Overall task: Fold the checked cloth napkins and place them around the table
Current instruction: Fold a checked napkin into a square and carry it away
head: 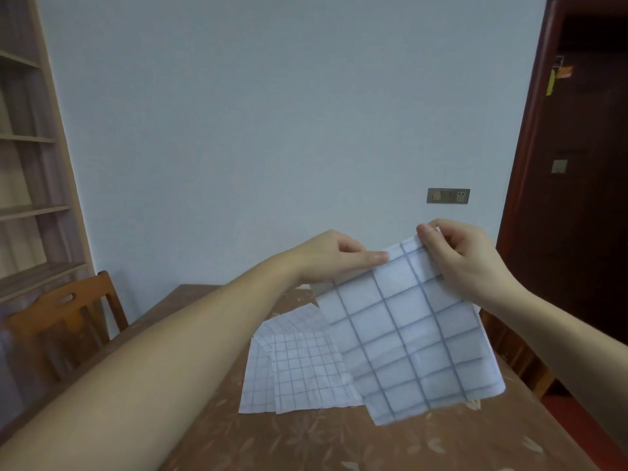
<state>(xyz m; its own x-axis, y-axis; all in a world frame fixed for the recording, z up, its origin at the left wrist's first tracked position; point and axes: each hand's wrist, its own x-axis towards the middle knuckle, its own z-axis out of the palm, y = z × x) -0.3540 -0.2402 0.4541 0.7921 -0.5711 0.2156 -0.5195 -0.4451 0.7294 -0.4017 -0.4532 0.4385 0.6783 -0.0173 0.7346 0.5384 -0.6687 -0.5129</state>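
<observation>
Two hands hold one napkin [404, 338] above a brown table [306, 436] — pale wall behind.
Left hand [334, 256] and right hand [465, 260] pinch its top corners; napkin pile [295, 365] partly hidden.

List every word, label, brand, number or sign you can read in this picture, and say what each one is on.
There is no readable text anywhere.
Held napkin: only a checked pattern, no writing.
Napkins on the table: checked pattern, no writing.
Wall socket plate: no readable markings.
Yellow and orange tags by the door: too small and blurred to read.
</observation>
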